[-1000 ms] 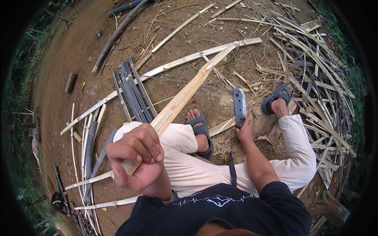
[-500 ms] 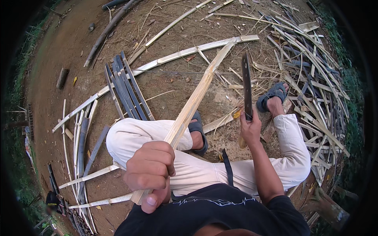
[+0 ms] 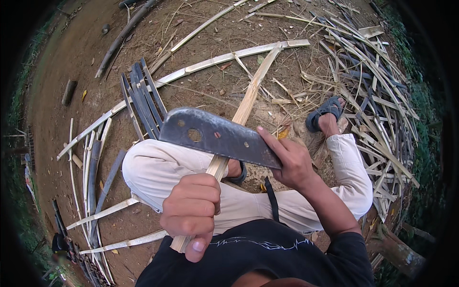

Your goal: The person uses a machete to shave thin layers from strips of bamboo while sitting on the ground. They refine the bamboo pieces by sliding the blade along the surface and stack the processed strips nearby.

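My left hand [image 3: 192, 210] is wrapped round the near part of a split bamboo strip [image 3: 249, 99], whose pale butt end sticks out below the thumb. The strip slants up and away to the right, its far tip overlapping a long pale bamboo length [image 3: 217, 60]. In my right hand [image 3: 295, 165] is a broad dark cleaver [image 3: 224, 138] with several holes in its blade. The index finger lies along the blade. The blade crosses over the strip just beyond my left hand and hides part of it. The cleaver's handle is hidden by my right hand.
Dark-skinned bamboo slats [image 3: 143, 98] lie beyond my left knee. A large heap of split bamboo [image 3: 377, 110] fills the right side. More strips [image 3: 93, 167] lie at the left, near a short log [image 3: 69, 92]. My sandalled foot [image 3: 326, 115] rests on the dirt.
The cleaver has swung from upright at the right to lying across the bamboo strip, as my right hand moved left. My left hand has shifted slightly right, still holding the strip.
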